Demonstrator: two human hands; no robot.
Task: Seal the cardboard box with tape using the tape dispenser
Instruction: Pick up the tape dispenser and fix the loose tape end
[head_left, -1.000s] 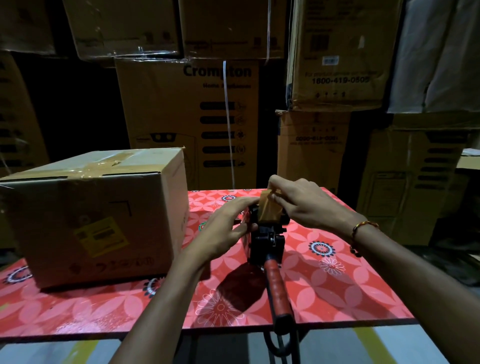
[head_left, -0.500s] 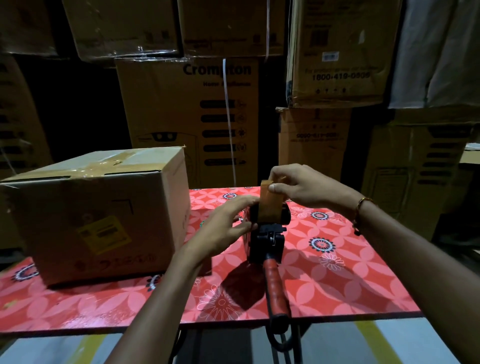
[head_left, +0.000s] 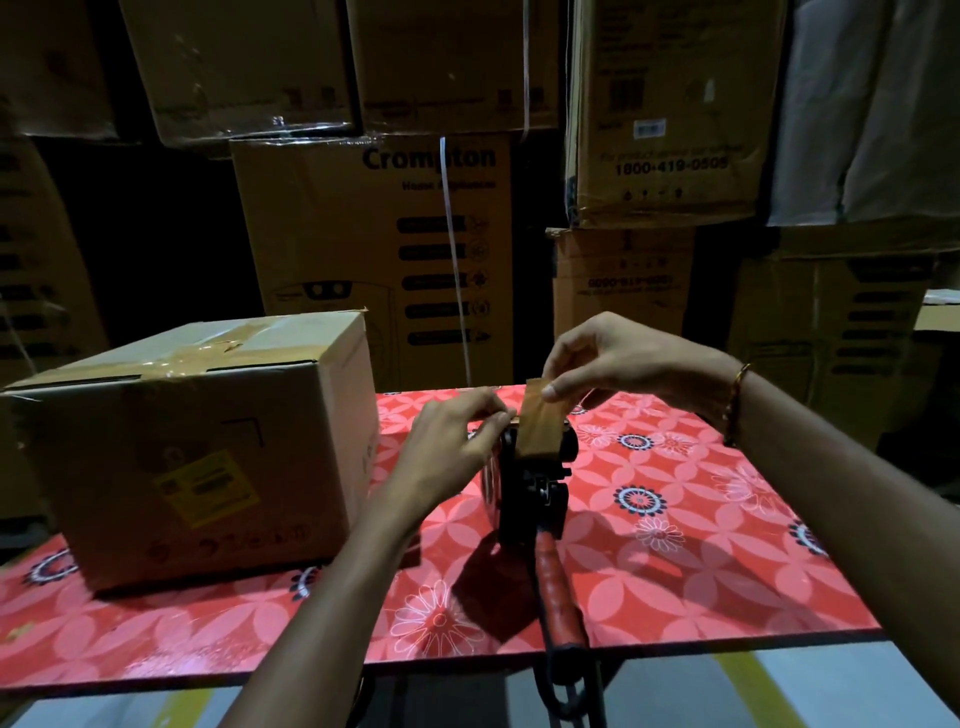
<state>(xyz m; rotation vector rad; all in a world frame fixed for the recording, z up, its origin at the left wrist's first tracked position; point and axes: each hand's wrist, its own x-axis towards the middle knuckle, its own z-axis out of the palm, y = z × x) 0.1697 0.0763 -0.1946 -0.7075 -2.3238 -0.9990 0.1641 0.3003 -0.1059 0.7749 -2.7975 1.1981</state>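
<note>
A brown cardboard box (head_left: 197, 441) stands on the left of the red flowered table (head_left: 701, 561), its top flaps crossed by brown tape. A black tape dispenser (head_left: 535, 488) with a red handle (head_left: 558, 592) lies in the middle of the table, the handle toward me and past the front edge. My left hand (head_left: 452, 441) grips the dispenser's left side near the roll. My right hand (head_left: 613, 358) pinches the free end of the brown tape (head_left: 540, 421) and holds a short strip up above the roll.
Large stacked cartons (head_left: 374, 249) fill the dark background behind the table. A pale cloth or sheet (head_left: 872, 104) hangs at the top right. The table's front edge (head_left: 467, 670) runs close to me, with the floor below.
My right hand has risen and pulled the tape end upward, so a longer strip stands off the roll. My left hand stayed on the dispenser.
</note>
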